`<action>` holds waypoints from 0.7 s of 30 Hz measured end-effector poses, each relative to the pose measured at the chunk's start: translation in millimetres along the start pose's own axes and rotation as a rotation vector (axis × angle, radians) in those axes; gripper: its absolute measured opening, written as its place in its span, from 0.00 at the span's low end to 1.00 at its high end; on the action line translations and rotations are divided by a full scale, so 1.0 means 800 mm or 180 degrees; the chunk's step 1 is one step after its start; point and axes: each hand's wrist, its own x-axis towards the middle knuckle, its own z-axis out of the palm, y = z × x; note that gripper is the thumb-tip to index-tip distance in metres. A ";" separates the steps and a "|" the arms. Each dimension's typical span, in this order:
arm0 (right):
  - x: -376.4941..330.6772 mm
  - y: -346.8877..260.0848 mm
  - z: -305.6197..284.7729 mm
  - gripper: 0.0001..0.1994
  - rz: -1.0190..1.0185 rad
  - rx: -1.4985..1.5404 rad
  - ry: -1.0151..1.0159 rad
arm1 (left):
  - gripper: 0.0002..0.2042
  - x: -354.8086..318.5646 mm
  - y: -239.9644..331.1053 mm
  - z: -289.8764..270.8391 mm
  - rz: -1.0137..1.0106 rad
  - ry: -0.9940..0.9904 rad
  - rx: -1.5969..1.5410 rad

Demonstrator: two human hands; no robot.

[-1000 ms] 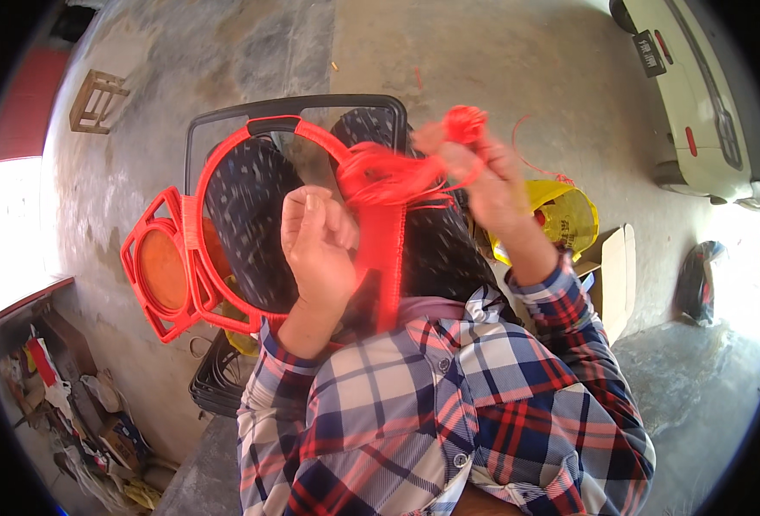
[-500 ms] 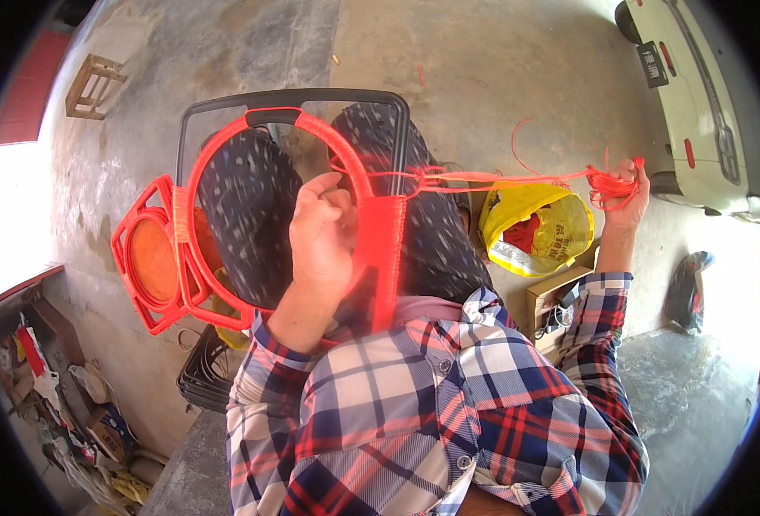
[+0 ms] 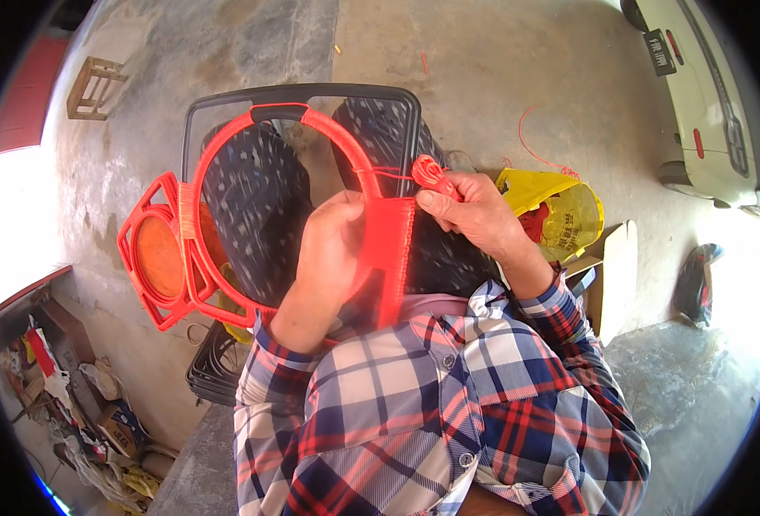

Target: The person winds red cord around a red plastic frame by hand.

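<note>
My right hand [image 3: 476, 211] grips the red cord bundle [image 3: 430, 173] by the right edge of the red band [image 3: 387, 232]. My left hand [image 3: 328, 245] meets its left edge, fingers partly hidden; I cannot tell its grip. Right, a yellow bag [image 3: 530, 184] limits room; floor [image 3: 500, 77] stretches far beyond the black frame [image 3: 354, 89].

The ring [image 3: 349, 143] is over the legs [image 3: 255, 185], between a stool [image 3: 80, 88] leftward and a bag [image 3: 576, 225] rightward.

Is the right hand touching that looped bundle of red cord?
Touching. The head view shows the right hand curled around the looped bundle of red cord, loops protruding from its grip.
</note>
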 end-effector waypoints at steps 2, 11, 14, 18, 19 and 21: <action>0.001 -0.001 0.005 0.13 -0.0109 -0.0257 0.0067 | 0.07 -0.007 0.002 0.002 0.0065 -0.0026 0.0152; 0.005 0.000 0.011 0.11 -0.0051 0.0351 -0.0064 | 0.07 -0.011 -0.004 0.008 0.0352 0.0097 0.0361; 0.004 -0.002 0.011 0.10 -0.0043 0.0533 -0.0087 | 0.07 -0.010 -0.006 0.007 0.0319 -0.0018 0.0274; 0.004 0.001 0.008 0.09 0.0025 0.0709 -0.0186 | 0.07 -0.009 -0.004 0.015 0.0176 -0.0060 -0.0033; 0.004 0.001 0.007 0.10 0.0010 0.0732 -0.0187 | 0.07 -0.008 -0.006 0.012 0.0174 -0.0053 -0.0034; 0.004 0.006 0.006 0.09 -0.0008 0.0757 -0.0170 | 0.08 -0.004 -0.006 0.005 0.0138 -0.0335 -0.0010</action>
